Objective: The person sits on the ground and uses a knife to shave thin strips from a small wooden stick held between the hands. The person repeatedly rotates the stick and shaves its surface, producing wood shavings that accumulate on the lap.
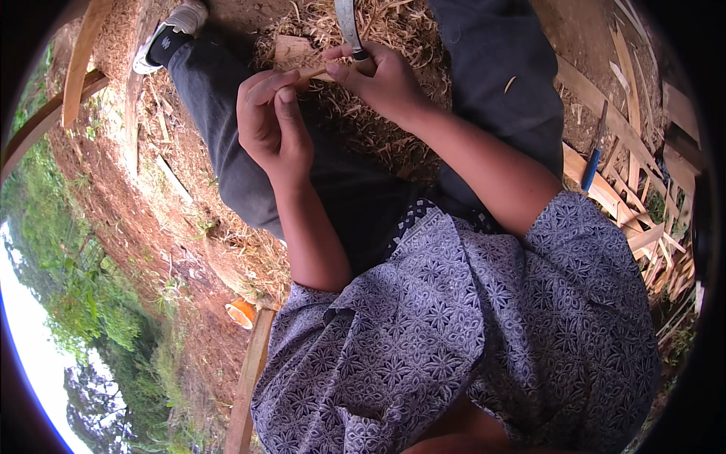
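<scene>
My left hand (271,121) pinches the near end of a thin wooden strip (314,72) between thumb and fingers. My right hand (382,79) is closed around the handle of a knife; its grey blade (348,23) points away toward the top edge. The blade meets the strip just beyond my right thumb. Both hands are held over my lap, above my dark trousers (355,189). Part of the strip is hidden by my fingers.
A heap of pale wood shavings (393,30) lies between my legs. Split wooden slats (628,204) are piled at the right, with a blue-handled tool (591,168) on them. A wooden rail (76,68) runs at upper left, an orange object (242,312) lies on red earth below.
</scene>
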Demonstrator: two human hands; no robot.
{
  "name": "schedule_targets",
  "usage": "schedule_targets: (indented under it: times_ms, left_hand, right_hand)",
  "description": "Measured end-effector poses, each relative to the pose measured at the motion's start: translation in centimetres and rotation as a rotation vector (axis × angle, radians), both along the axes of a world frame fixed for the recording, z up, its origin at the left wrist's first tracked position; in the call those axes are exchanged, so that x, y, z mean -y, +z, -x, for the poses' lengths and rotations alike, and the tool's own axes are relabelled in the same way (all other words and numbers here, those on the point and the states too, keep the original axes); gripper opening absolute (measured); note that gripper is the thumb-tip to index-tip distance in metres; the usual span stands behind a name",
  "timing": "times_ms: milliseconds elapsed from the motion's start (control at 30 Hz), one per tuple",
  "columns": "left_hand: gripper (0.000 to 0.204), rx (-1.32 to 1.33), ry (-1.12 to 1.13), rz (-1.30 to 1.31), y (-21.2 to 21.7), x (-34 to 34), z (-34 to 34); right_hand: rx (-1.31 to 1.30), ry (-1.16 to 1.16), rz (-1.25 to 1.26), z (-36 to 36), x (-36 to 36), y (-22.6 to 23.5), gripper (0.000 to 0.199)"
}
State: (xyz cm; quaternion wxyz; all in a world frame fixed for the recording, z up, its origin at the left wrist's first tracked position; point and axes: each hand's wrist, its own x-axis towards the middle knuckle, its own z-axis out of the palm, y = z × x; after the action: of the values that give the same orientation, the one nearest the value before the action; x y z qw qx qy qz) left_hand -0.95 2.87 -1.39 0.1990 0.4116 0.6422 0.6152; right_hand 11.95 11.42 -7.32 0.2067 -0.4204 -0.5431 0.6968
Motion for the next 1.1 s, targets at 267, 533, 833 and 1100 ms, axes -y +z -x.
schedule_targets:
  times_ms: [267,533,833,1100]
  left_hand:
    - [0.021,-0.099,-0.048,0.036,-0.2,0.0,0.2]
    - [0.012,-0.005,-0.047,0.014,0.2,-0.2,-0.2]
    - [0.02,-0.097,-0.074,0.049,-0.3,-0.1,-0.2]
    - [0.017,-0.016,0.061,0.014,-1.0,0.1,0.2]
  right_hand:
    - [0.096,0.101,-0.117,0.1,-0.4,0.3,0.019]
    - [0.056,0.093,-0.227,0.0,0.0,-0.6,0.017]
    - [0.14,0.07,-0.279,0.3,0.2,-0.2,0.021]
    - [0.35,-0.185,-0.177,-0.3,-0.1,-4.9,0.019]
